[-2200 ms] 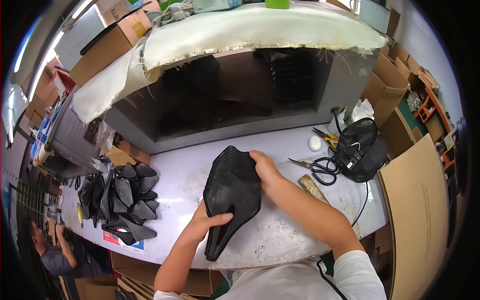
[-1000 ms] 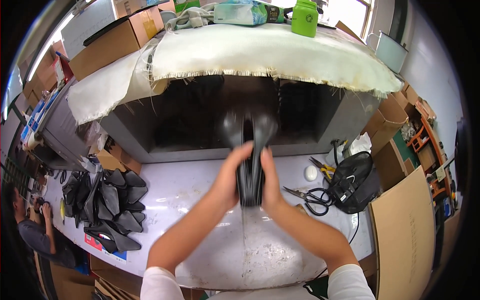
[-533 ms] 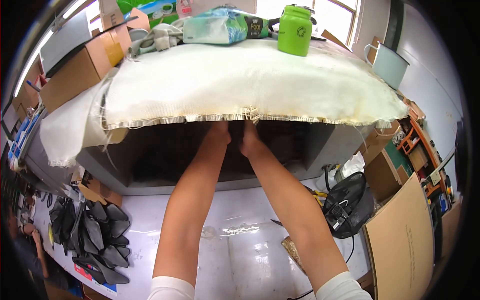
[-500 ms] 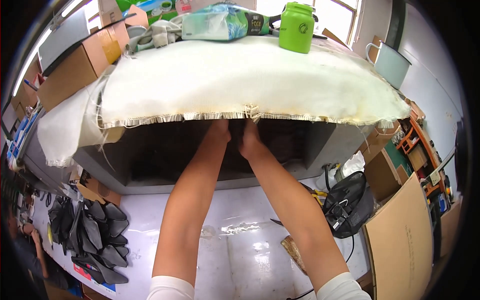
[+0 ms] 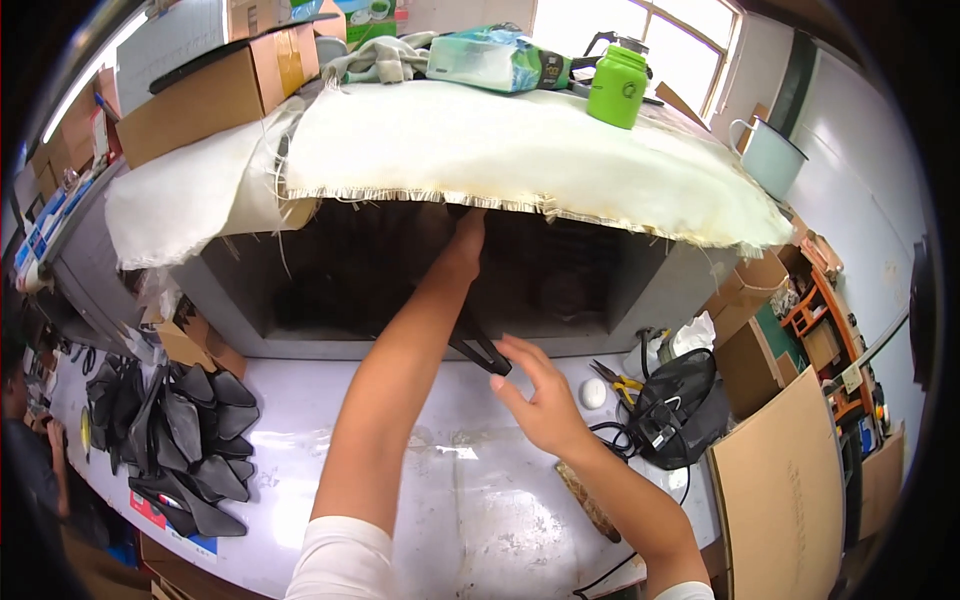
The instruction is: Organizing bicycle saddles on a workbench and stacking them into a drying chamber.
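Note:
My left hand [image 5: 468, 240] reaches into the dark opening of a grey metal box [image 5: 640, 310]. Its fingers are hidden under the frayed edge of a white cloth [image 5: 500, 145] draped over the box. Out of the opening, beside my left forearm, comes a black pointed piece with a long slot [image 5: 482, 350]; its upper part is lost in the dark. My right hand [image 5: 545, 405] is at the outer end of this piece, thumb and fingers apart on either side of it. Whether they touch it I cannot make out.
Black pointed shoe uppers [image 5: 185, 440] lie heaped at left. At right are yellow-handled pliers [image 5: 627, 383], a white round object [image 5: 593, 393], a black mesh bag [image 5: 690, 410] and a cardboard sheet [image 5: 780, 490]. A green jar [image 5: 617, 88] and enamel mug [image 5: 772, 158] stand on top.
My right hand has come out of the opening, back toward me, and the black slotted piece now shows beside it. My left hand stays inside. The view has shifted.

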The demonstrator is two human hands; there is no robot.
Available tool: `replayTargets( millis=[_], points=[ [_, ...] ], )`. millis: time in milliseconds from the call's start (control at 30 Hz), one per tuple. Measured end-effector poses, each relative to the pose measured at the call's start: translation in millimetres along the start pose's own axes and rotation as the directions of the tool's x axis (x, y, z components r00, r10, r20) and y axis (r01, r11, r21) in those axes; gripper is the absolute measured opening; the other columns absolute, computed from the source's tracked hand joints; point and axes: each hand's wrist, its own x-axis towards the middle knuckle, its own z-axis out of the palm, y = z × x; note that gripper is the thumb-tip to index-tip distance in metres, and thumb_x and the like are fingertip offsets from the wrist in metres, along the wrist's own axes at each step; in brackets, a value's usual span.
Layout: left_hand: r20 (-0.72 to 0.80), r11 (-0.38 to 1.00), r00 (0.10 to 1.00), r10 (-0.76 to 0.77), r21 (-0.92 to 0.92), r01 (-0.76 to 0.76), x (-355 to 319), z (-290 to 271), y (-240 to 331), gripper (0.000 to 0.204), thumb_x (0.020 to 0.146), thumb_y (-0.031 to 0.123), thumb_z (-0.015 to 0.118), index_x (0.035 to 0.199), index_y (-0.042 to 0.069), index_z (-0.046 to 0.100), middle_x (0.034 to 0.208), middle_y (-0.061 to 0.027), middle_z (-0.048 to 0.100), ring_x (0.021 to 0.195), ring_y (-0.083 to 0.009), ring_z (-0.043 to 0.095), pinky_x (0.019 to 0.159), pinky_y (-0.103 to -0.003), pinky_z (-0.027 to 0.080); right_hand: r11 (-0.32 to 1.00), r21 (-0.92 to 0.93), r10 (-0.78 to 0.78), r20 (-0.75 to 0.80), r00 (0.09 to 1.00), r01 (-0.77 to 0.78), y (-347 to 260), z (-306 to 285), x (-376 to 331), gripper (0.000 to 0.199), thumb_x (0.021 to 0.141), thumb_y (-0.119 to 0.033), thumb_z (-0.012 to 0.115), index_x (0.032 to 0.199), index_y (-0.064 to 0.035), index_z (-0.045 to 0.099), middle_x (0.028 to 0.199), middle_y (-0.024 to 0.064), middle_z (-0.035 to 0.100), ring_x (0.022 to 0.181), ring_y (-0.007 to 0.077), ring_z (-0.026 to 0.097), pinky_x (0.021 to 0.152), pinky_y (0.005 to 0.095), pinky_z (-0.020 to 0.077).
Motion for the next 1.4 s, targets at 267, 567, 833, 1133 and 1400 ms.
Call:
replayTargets(
  millis=[267, 567, 833, 1133, 1400],
  points=[
    [0.271, 0.925, 0.958, 0.09, 0.333, -0.181, -234, -72, 22, 0.048, 0.103, 0.03, 0.061, 0.139, -0.001, 0.059, 0.135, -0.0144, 0.065, 0.125, -0.0234, 0.062, 0.107, -0.037, 0.046, 0.986, -0.08, 0.14, -0.048, 0.989, -0.144, 41, -15, -65, 0.031, 0.094, -0.017, 0.07, 0.118, 0.001, 0.064, 0.113, 0.0152, 0.07, 0.103, 0.026, 0.07, 0.085, 0.0402, 0.055],
    [-0.04, 0.628, 0.946, 0.321, 0.757, -0.181, -470, -205, -32, 0.02, 0.099, 0.01, 0.065, 0.106, -0.006, 0.073, 0.093, -0.0108, 0.074, 0.08, -0.0148, 0.067, 0.073, -0.028, 0.053, 0.973, -0.23, 0.037, 0.095, 0.995, -0.014, -20, -81, -170, 0.023, 0.093, -0.015, 0.073, 0.109, 0.0004, 0.069, 0.098, 0.0145, 0.071, 0.086, 0.0255, 0.072, 0.072, 0.0354, 0.0564],
    [-0.151, 0.421, 0.87, 0.47, 0.904, -0.071, -534, -232, -106, 0.021, 0.1, 0.013, 0.063, 0.102, -0.006, 0.072, 0.068, -0.0035, 0.06, 0.06, -0.0086, 0.049, 0.053, -0.026, 0.038, 0.903, 0.216, 0.36, -0.851, 0.382, -0.371, 14, -133, -393, 0.014, 0.103, -0.01, 0.061, 0.091, -0.0053, 0.058, 0.065, -0.0047, 0.05, 0.053, 0.0032, 0.044, 0.048, 0.0207, 0.0342],
    [-0.068, 0.322, 0.852, 0.519, 0.939, -0.121, -530, -220, -100, 0.021, 0.097, 0.014, 0.066, 0.102, -0.005, 0.073, 0.07, -0.0089, 0.064, 0.062, -0.0123, 0.054, 0.058, -0.029, 0.044, 0.914, -0.112, 0.392, 0.0, 0.92, -0.389, -1, -9, -474, 0.009, 0.09, -0.012, 0.072, 0.096, -0.0047, 0.073, 0.074, 0.0111, 0.068, 0.06, 0.0234, 0.065, 0.059, 0.0349, 0.0526],
    [0.051, 0.139, 0.763, 0.644, 0.973, -0.183, -545, -221, -107, 0.021, 0.098, 0.015, 0.065, 0.102, -0.004, 0.073, 0.075, -0.0152, 0.07, 0.067, -0.0201, 0.066, 0.063, -0.033, 0.051, 0.915, -0.025, -0.401, 0.078, 0.913, 0.404, -48, 43, -391, 0.01, 0.089, -0.013, 0.076, 0.089, -0.0046, 0.072, 0.077, 0.0097, 0.067, 0.066, 0.0277, 0.065, 0.061, 0.0408, 0.0521]
  ],
)
